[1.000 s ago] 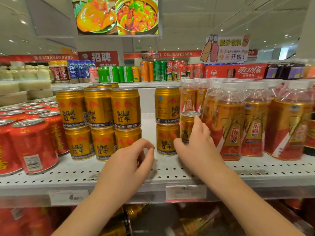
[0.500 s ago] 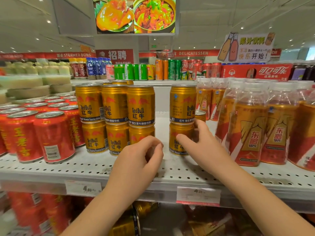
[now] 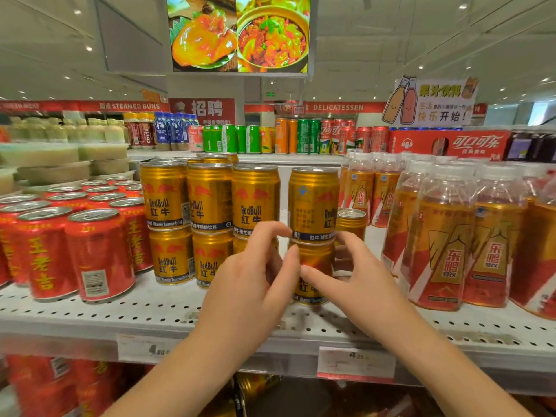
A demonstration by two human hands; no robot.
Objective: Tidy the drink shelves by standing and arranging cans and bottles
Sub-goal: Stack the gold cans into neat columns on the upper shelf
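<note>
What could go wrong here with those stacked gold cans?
The left hand and right hand are at the lower can of a two-can stack; shifting it could topple the upper can. A falling can might hit the single can behind or the bottles to the right. The stack stands nearer the shelf edge than its neighbours, so a can could drop off.

Left hand (image 3: 249, 293), right hand (image 3: 361, 287), both curled.

- Left hand (image 3: 249, 284) covers most of a bottom-row Red Bull can (image 3: 239, 244); whether it grips the lower Red Bull can (image 3: 316, 258) is unclear.
- Left price tag (image 3: 144, 349): blurred.
- Under-shelf cans (image 3: 42, 386): cut off by the bottom edge.
</note>
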